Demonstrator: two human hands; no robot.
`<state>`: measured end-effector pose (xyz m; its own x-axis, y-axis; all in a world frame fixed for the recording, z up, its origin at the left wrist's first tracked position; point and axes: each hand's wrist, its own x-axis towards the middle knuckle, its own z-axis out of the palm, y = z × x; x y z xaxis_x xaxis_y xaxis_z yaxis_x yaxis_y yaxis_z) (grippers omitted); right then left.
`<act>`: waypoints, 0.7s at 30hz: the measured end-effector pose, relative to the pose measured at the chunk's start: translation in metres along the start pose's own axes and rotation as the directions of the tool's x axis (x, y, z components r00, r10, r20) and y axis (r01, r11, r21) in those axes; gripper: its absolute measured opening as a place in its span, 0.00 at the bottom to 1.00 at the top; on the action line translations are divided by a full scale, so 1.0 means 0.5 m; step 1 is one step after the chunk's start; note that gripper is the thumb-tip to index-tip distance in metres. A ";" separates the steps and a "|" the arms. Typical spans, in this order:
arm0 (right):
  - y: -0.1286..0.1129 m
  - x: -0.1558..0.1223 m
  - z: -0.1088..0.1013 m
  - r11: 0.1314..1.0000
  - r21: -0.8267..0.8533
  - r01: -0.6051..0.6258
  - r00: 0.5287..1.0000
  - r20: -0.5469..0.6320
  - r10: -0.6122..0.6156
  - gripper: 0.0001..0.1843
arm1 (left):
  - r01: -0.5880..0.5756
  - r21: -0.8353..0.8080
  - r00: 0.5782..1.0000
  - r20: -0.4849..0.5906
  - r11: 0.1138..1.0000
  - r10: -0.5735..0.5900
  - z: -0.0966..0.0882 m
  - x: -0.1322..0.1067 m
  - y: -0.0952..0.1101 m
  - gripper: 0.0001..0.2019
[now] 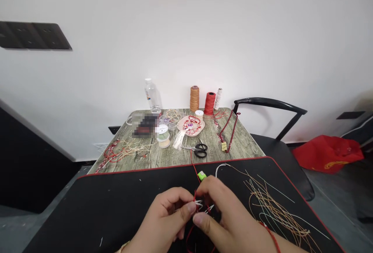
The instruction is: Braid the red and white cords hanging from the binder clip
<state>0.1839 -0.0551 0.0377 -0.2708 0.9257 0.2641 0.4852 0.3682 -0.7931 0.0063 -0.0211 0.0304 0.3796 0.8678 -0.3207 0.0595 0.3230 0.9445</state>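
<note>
Above the black mat, both hands meet over a piece of red and white cord. My left hand pinches it between thumb and forefinger. My right hand has its fingers curled round the other side, with thumb and forefinger close together on the cord. White ends stick out between the fingertips, and a red strand runs up towards the scissors. How the strands are knotted is partly hidden by the fingers. Just beyond the right knuckles lies a bright green lighter-like piece.
Black-handled scissors, a dish of red and white cords and stacked thread spools lie ahead. Loose tan and white cords spread at right. Behind stand a bottle, a red cone and a brown cone. A chair is beside the table.
</note>
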 end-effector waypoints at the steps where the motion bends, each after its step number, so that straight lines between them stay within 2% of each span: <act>1: 0.004 -0.003 0.006 0.998 -0.058 0.012 0.997 -0.078 -0.016 0.07 | 0.001 0.001 1.000 -0.014 1.000 -0.001 -0.001 0.001 -0.001 0.16; 3: 0.014 -0.009 0.017 0.969 -0.228 0.094 0.969 -0.204 -0.142 0.07 | -0.002 -0.018 0.999 -0.045 1.000 0.001 -0.002 0.000 -0.002 0.15; 4: 0.018 -0.012 0.023 0.936 -0.318 0.150 0.948 -0.222 -0.228 0.07 | -0.004 -0.037 0.998 -0.055 0.999 0.002 -0.002 -0.002 -0.002 0.15; 7: 0.028 -0.017 0.043 0.822 -0.506 0.263 0.912 -0.148 -0.383 0.06 | -0.003 -0.102 0.997 -0.077 0.995 -0.005 0.001 -0.007 -0.003 0.12; 10: 0.031 -0.014 0.064 0.771 -0.563 0.297 0.905 -0.090 -0.415 0.13 | 0.026 -0.183 0.991 -0.127 0.983 -0.050 0.008 -0.009 -0.007 0.12; 14: 0.031 -0.005 0.091 0.728 -0.590 0.348 0.859 -0.110 -0.500 0.17 | 0.080 -0.294 0.983 -0.138 0.952 -0.125 0.021 -0.009 -0.013 0.13; 17: 0.034 -0.002 0.108 0.692 -0.599 0.403 0.821 -0.096 -0.562 0.16 | 0.125 -0.349 0.977 -0.120 0.929 -0.177 0.029 -0.008 -0.017 0.14; 21: 0.046 -0.008 0.130 0.654 -0.637 0.407 0.821 -0.058 -0.567 0.11 | 0.184 -0.393 0.967 -0.090 0.901 -0.237 0.032 -0.002 -0.032 0.16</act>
<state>0.1420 -0.0561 -0.0173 -0.4494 0.5566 0.6988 0.7372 0.6728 -0.0618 0.0198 -0.0331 0.0168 0.2704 0.7968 -0.5404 -0.2389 0.5993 0.7641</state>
